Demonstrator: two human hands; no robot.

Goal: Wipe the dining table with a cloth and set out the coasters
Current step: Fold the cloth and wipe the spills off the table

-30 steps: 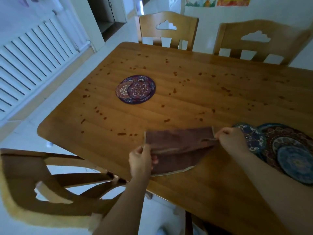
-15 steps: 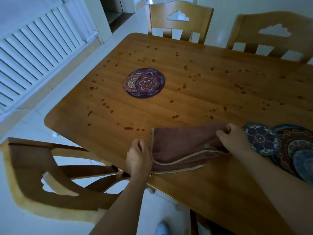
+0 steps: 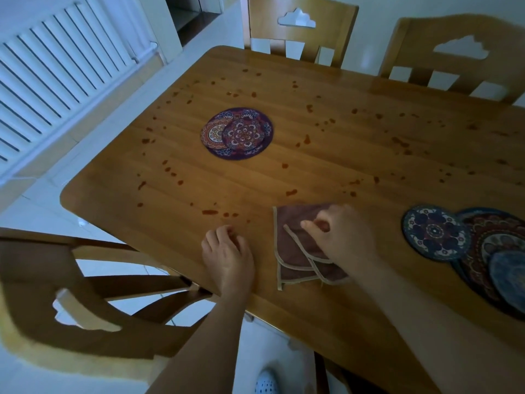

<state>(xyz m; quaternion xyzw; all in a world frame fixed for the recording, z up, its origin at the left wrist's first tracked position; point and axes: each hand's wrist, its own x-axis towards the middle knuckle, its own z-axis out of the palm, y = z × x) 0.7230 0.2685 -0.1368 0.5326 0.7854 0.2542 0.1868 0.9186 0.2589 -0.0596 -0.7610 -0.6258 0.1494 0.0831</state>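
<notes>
Two hands at the tabletop (image 3: 369, 137) edge: right hand (image 3: 345, 236) pinching the folded cloth (image 3: 295, 251) (soft, limp; best gripped bunched), left hand (image 3: 227, 257) loosely curled, empty.

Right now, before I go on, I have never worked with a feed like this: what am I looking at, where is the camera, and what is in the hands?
There is no machine here. One wide-angle camera sits on a person's head and looks down at their two bare hands, so you see the job from their side. The dining table is wooden and dotted with dark spots, not yet wiped. The right hand presses on a folded brown cloth near the front edge; its grip is on the cloth. The left hand rests on the bare wood beside it, holding nothing. A stack of patterned coasters lies mid-table, and more coasters overlap at the right edge. Wooden chairs stand around.
</notes>
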